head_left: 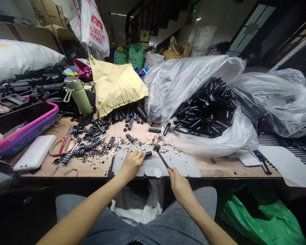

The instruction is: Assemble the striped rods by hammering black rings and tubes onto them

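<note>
My left hand (133, 163), with a ring on one finger, is closed around a black cylindrical piece (148, 154) whose end sticks out to the right over a pale grey mat (191, 168). In my right hand (179, 182) is a small hammer (164, 159), gripped by its handle, its rounded head up and just right of the black piece, apart from it. A white round disc (157, 173) lies on the mat between my hands. Many tiny dark rings (122, 140) are scattered behind the mat. Black-and-silver ribbed rollers (111, 142) lie to the left.
A clear plastic bag (188, 76) of black tubes (204, 109) stands behind right, a yellow sack (119, 83) behind left. Red-handled scissors (63, 144), a white box-like object (35, 153), a green bottle (79, 95) and a pink basket (40, 119) are left. A white bag (153, 212) hangs between my knees.
</note>
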A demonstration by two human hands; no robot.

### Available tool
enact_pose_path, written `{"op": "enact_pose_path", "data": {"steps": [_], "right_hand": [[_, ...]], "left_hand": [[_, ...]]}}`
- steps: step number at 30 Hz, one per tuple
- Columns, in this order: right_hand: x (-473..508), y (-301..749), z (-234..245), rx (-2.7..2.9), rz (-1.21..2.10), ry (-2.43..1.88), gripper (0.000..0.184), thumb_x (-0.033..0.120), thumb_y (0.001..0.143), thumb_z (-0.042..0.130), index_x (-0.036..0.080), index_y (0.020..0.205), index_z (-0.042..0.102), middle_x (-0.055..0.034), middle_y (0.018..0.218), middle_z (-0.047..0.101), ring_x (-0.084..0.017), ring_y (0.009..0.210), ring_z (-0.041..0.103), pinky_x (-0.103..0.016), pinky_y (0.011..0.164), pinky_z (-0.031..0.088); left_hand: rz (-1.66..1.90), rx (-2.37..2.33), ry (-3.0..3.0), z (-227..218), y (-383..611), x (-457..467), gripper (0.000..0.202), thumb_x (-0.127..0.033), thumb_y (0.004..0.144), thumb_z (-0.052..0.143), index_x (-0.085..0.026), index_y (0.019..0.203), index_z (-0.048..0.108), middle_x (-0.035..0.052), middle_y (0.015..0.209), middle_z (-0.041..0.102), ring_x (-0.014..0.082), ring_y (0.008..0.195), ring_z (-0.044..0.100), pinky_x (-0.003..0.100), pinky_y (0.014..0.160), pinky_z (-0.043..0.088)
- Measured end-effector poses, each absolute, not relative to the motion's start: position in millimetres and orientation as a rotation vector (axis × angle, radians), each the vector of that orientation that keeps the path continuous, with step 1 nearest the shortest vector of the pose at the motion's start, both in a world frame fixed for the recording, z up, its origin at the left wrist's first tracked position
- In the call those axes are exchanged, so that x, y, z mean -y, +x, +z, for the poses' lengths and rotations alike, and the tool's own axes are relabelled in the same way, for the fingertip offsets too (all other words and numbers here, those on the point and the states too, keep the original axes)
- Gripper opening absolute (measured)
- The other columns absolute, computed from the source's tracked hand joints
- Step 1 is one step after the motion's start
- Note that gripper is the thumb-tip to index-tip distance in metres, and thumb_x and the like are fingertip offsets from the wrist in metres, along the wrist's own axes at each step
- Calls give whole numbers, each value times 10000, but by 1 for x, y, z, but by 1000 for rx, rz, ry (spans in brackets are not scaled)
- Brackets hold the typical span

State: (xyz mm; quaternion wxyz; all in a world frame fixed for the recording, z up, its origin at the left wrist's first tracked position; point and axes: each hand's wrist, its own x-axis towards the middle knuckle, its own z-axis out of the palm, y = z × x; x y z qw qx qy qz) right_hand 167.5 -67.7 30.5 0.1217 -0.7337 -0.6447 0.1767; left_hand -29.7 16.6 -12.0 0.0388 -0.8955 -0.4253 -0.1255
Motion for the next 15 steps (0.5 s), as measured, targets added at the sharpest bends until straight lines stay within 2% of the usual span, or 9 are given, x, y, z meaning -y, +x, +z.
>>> {"op": "enact_pose_path", "data": {"steps": [2,4,6,8,11,13,15], "right_hand": [[68,161,40,1853,519,-2086,339,438,889,183,215,747,396,0,536,516,-177,495,515,-235,484,311],[69,151,51,1807,504,-1945,360,446,894,151,213,793,406,-5,583,538,-164,513,521,-227,492,322],[71,136,54,1854,511,-1819,376,432,900,131,205,826,422,-22,638,567,-160,551,542,-223,504,329],[71,121,48,2021,533,-1800,380,415,903,142,200,805,439,-34,656,585,-170,567,559,-226,500,314],[67,109,34,2224,558,-1880,365,399,908,169,203,788,452,-37,669,604,-189,574,573,-236,490,280],[62,111,31,2199,582,-1894,365,405,912,152,210,800,440,-23,648,598,-189,577,570,-237,494,279],[56,121,32,2108,575,-1919,374,429,910,133,216,790,416,-8,613,576,-183,571,559,-236,501,287]], "left_hand": [[-374,1334,-2722,-15,-21,-10,400,-195,862,302,-105,1244,381,131,1203,500,228,1113,426,433,945,270],[-385,1352,-2706,-20,-11,-2,559,-401,850,310,-46,1282,314,174,1312,375,263,1235,281,443,1002,204],[-393,1353,-2711,-27,-4,3,705,-501,809,307,-1,1303,252,203,1351,296,290,1279,175,458,1026,157],[-404,1351,-2726,-33,0,2,659,-421,813,316,6,1308,233,204,1355,287,289,1283,168,453,1031,157],[-453,1376,-2792,-32,-1,-7,553,-268,800,346,-19,1290,282,187,1336,331,275,1258,249,432,1014,223],[-502,1508,-2858,-24,-3,-11,480,-228,800,360,-52,1247,362,177,1252,437,269,1182,374,415,954,320],[-535,1626,-2928,-13,-4,-12,369,-197,815,348,-107,1147,480,139,1068,566,244,1034,500,376,845,415]]}}
